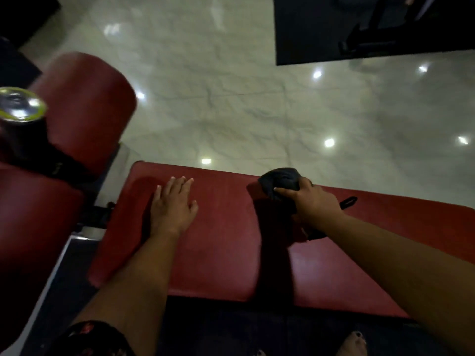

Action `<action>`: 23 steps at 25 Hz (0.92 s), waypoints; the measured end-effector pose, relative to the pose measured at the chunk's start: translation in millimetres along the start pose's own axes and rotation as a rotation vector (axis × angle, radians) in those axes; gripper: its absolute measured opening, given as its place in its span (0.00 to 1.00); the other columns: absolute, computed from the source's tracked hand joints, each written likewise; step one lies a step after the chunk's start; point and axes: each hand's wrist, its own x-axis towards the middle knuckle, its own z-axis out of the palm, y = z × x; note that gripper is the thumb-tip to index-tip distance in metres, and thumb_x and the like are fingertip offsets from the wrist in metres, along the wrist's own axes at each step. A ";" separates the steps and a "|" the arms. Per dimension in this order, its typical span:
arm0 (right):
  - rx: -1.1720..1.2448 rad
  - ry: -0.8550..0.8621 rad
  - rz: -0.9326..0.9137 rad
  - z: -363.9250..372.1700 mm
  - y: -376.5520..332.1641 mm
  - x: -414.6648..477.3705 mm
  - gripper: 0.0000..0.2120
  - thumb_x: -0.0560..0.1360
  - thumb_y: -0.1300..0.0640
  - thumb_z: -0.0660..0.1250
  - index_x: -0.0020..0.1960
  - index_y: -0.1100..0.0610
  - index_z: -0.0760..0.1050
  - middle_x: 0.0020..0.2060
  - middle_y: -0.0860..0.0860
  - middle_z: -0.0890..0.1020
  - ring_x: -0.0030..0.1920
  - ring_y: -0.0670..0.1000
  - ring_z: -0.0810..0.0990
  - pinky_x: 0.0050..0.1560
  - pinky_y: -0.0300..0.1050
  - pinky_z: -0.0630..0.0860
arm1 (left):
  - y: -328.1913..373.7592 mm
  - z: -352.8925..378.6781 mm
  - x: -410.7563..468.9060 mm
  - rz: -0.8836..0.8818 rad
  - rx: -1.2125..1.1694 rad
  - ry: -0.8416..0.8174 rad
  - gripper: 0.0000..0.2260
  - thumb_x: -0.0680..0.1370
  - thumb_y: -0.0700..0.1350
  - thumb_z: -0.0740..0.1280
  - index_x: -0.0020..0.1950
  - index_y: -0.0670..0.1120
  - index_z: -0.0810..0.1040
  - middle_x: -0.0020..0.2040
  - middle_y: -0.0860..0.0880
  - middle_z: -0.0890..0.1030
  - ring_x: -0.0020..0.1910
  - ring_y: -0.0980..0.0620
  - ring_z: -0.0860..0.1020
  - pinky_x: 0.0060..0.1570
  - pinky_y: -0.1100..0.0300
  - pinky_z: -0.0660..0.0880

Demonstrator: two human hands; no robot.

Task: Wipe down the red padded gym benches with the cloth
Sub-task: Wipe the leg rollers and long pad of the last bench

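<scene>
Cloth (280,179): bunched, clamped in right grip (313,199) at worktop (226,240) far edge. Worktop long axis left-right. Left grip (174,204): spread flat, left of cloth.

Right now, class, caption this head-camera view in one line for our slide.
Right hand grips dark cloth on red bench pad; left hand rests flat.

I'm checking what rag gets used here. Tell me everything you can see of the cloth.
The cloth is dark, grey to black, soft-looking fabric bunched into a wad. The right hand grips it from above and holds it on the red bench pad near its far edge. A dark strip trails behind the hand; whether it belongs to the cloth is unclear.
</scene>
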 end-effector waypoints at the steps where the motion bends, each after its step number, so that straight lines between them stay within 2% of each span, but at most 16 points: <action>1: -0.004 0.011 -0.030 -3.5 -13.5 14.7 0.35 0.74 0.46 0.68 0.74 0.31 0.54 0.67 0.53 0.63 0.59 0.59 0.74 0.49 0.52 0.77 | -14.8 1.9 3.1 -0.040 0.006 0.014 0.28 0.80 0.53 0.62 0.79 0.50 0.59 0.79 0.49 0.60 0.79 0.49 0.54 0.76 0.48 0.49; 6: 0.012 0.040 -0.126 -18.3 -74.9 76.2 0.35 0.73 0.49 0.67 0.74 0.32 0.55 0.67 0.53 0.64 0.60 0.59 0.73 0.48 0.51 0.75 | -72.0 27.3 12.4 -0.219 0.016 0.024 0.33 0.80 0.64 0.52 0.81 0.51 0.51 0.81 0.46 0.51 0.80 0.47 0.48 0.77 0.45 0.46; 10: 0.060 0.042 -0.191 -27.5 -136.7 125.5 0.36 0.72 0.51 0.69 0.74 0.31 0.56 0.67 0.53 0.63 0.61 0.60 0.73 0.49 0.51 0.74 | -80.0 46.2 15.5 -0.250 0.000 0.136 0.36 0.76 0.66 0.48 0.80 0.52 0.55 0.80 0.46 0.56 0.80 0.47 0.50 0.76 0.44 0.48; 13: 0.267 0.050 -0.158 -37.2 -185.4 164.9 0.35 0.72 0.51 0.69 0.73 0.32 0.59 0.67 0.54 0.64 0.61 0.62 0.74 0.56 0.53 0.75 | -78.6 49.6 14.6 -0.234 -0.003 0.176 0.35 0.75 0.65 0.51 0.80 0.51 0.58 0.79 0.45 0.59 0.79 0.46 0.53 0.75 0.43 0.50; 16: 0.515 -0.006 -0.129 -46.6 -243.4 194.3 0.33 0.73 0.52 0.70 0.74 0.39 0.63 0.70 0.57 0.63 0.65 0.63 0.71 0.65 0.50 0.71 | -83.2 54.4 19.0 -0.232 0.010 0.165 0.35 0.75 0.65 0.51 0.79 0.50 0.60 0.79 0.45 0.60 0.79 0.45 0.55 0.74 0.43 0.50; 18: 0.399 -0.098 -0.198 -51.9 -268.0 200.1 0.30 0.74 0.52 0.69 0.74 0.42 0.64 0.71 0.57 0.64 0.68 0.62 0.69 0.64 0.49 0.69 | -85.2 58.5 19.0 -0.217 0.051 0.181 0.35 0.75 0.65 0.53 0.79 0.49 0.61 0.78 0.45 0.62 0.78 0.45 0.58 0.73 0.42 0.53; 20: 0.247 -0.213 -0.256 -64.3 -263.2 206.3 0.29 0.76 0.54 0.66 0.75 0.44 0.63 0.70 0.58 0.67 0.67 0.61 0.70 0.62 0.47 0.70 | -84.9 60.7 18.9 -0.217 0.063 0.189 0.34 0.76 0.65 0.55 0.79 0.50 0.59 0.78 0.45 0.63 0.78 0.45 0.58 0.73 0.41 0.55; 23: 0.132 -0.373 -0.183 -79.3 -246.7 217.5 0.25 0.77 0.59 0.65 0.73 0.52 0.68 0.68 0.58 0.73 0.64 0.59 0.74 0.60 0.46 0.72 | -82.3 59.9 18.4 -0.220 0.027 0.216 0.34 0.76 0.65 0.53 0.79 0.50 0.61 0.78 0.45 0.63 0.77 0.44 0.59 0.73 0.40 0.57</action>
